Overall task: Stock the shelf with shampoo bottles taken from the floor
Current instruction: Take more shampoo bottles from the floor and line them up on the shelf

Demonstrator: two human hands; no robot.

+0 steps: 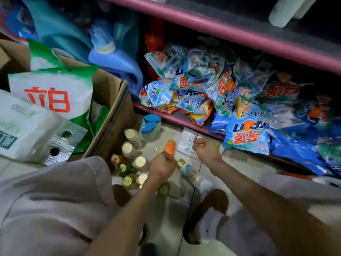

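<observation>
Several small shampoo bottles (133,162) with cream, gold and green caps stand clustered on the tiled floor beside my knee. My left hand (162,164) is closed around a bottle with an orange cap (170,147), just above that cluster. My right hand (205,148) is to its right, fingers pinched on the edge of a white packet (186,144) that lies on the floor in front of the shelf. A white bottle with a gold cap (192,174) lies on its side between my forearms. The pink bottom shelf (167,115) is just beyond both hands.
Blue detergent bags (247,130) crowd the bottom shelf and spill over its edge. Two blue-lidded jars (150,126) stand by a cardboard box (114,115) of washing-powder bags. A blue jug (118,61) stands behind it. My shoe (212,206) rests on the floor.
</observation>
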